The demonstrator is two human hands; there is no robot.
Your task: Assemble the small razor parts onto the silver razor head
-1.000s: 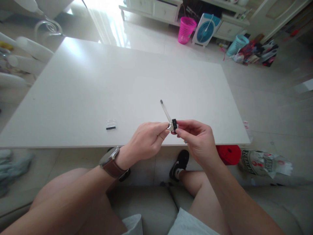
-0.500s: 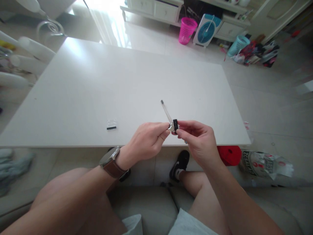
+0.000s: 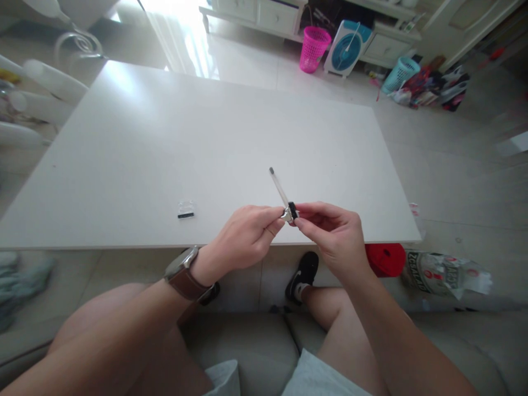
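Observation:
My left hand (image 3: pixel 244 237), with a brown-strapped watch on its wrist, pinches a small silvery piece (image 3: pixel 285 215) at the near edge of the white table (image 3: pixel 173 143). My right hand (image 3: pixel 332 234) pinches a small black part (image 3: pixel 292 210) that touches the silvery piece. Both hands meet over the table's front edge. A thin clear pen refill (image 3: pixel 279 187) with a dark tip lies on the table just beyond my fingertips, slanting away to the left. A small clear and black piece (image 3: pixel 186 209) lies on the table to the left of my hands.
Under the table are a black shoe (image 3: pixel 303 274), a red round object (image 3: pixel 385 258) and a printed plastic bag (image 3: pixel 443 275). A pink basket (image 3: pixel 314 48), a blue fan (image 3: pixel 345 50) and a teal basket (image 3: pixel 398 75) stand on the far floor. White chairs stand at the left.
The hands stay pinched together at the same spot. The black part sits slightly closer against the silvery piece. The view has shifted a little.

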